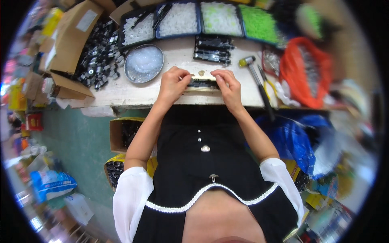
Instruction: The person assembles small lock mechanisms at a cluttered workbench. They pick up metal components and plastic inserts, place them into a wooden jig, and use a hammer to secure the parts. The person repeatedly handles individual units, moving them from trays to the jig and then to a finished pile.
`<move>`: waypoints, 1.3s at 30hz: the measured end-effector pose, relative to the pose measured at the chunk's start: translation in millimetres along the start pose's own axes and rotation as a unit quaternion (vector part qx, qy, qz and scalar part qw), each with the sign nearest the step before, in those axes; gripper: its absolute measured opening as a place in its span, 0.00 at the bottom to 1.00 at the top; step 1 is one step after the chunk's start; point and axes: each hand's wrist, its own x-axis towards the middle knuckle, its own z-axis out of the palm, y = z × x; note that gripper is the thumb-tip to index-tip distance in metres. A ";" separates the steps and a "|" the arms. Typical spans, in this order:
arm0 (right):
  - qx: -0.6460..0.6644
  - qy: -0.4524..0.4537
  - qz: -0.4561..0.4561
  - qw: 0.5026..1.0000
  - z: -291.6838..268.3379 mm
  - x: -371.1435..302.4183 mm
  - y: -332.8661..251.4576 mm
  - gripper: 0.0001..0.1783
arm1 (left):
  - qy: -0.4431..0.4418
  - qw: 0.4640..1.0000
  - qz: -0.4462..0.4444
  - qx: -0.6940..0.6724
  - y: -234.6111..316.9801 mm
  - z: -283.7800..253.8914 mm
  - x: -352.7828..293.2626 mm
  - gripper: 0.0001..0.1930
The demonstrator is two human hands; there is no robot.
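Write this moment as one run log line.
left hand: holds black oblong part | right hand: holds same part | white worn table

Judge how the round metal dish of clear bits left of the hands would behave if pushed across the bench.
The round metal dish looks shallow and flat-bottomed, so it would probably slide, not tip. Its heaped clear pieces seem loose and may spill over the low rim.

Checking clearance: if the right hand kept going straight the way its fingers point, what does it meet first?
The right hand points away from the body across the table. Past the black part it holds, the first thing is probably the stack of black parts; depth is unclear.
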 end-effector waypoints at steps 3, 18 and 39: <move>-0.025 0.004 -0.016 1.000 -1.4 -2.3 1.8 0.06 | 0.009 0.988 0.055 0.144 -7.8 11.6 3.7 0.06; -0.099 -0.019 -0.029 0.994 2.8 3.2 8.3 0.05 | 0.045 0.998 0.029 -0.035 -40.8 10.1 -5.5 0.05; -0.594 -0.032 0.180 0.783 -171.6 77.3 83.5 0.09 | 0.047 0.900 0.061 0.430 5.8 -28.0 196.1 0.09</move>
